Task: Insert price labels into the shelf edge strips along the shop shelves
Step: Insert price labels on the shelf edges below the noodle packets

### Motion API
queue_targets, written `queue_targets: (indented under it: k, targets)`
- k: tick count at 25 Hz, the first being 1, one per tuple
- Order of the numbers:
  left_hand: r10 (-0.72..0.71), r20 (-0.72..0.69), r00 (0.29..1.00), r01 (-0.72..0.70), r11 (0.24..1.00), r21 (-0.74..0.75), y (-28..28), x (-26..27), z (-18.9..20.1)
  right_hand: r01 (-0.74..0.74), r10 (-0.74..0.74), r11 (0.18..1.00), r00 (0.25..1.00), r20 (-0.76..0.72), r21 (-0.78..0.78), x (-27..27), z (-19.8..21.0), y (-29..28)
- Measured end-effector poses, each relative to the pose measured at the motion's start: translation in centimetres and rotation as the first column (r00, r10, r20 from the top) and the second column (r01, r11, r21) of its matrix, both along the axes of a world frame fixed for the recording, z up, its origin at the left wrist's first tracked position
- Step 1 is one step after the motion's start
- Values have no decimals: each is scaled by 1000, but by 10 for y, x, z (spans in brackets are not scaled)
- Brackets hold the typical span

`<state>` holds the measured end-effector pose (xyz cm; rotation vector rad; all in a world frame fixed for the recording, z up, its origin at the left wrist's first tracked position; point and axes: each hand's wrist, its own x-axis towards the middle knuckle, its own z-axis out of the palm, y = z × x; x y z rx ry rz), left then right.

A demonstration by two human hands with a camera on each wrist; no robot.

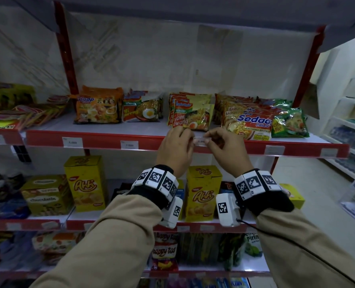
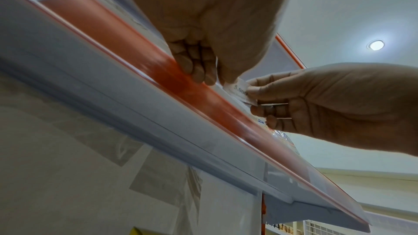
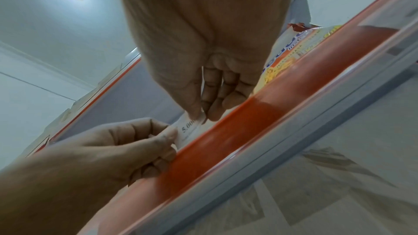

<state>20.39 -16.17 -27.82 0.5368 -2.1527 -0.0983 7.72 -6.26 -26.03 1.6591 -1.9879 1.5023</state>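
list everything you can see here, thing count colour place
price label: one, white, printed 5.000, pinched at both ends at the top edge of the strip
shelf edge strip: one, red, front of the noodle shelf
seated labels: at least four, white, along that strip
instant noodle packs: several stacks, orange, yellow, red, green, on that shelf
snack boxes: two tall, yellow, shelf below
crisp bags: red and yellow, lowest shelf
ceiling light: one, white, overhead
sleeves: two, beige
wrist bands: two, black with white marker tiles
left hand: holds the label's left end
right hand: holds its right end
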Motion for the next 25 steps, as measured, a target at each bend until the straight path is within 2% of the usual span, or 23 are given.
queue_targets:
  k: [6,9,12,18,21,25]
  targets:
    - [-23,-4,1000,23,999,43,4,7,1,52,-52,999,995,-87,-4,-5,11,-4]
    - [38,103,994,-37,999,-11,6,6,4,29,-24,999,992,-128,35,-2,4,-9]
    - [132,165,977,-123,990,-65,4,7,8,79,-63,993,982,-179,88,-1,-2,-11]
    - [139,234,962,-125,990,-71,-4,8,11,67,-26,984,972,-234,168,-6,5,-9]
    - [175,272,946,-147,982,-122,-3,8,10,140,-51,961,938,-343,240,-8,4,-6]
    - [197,300,933,-162,977,-136,-1,9,8,202,-95,946,919,-382,253,-6,1,-4]
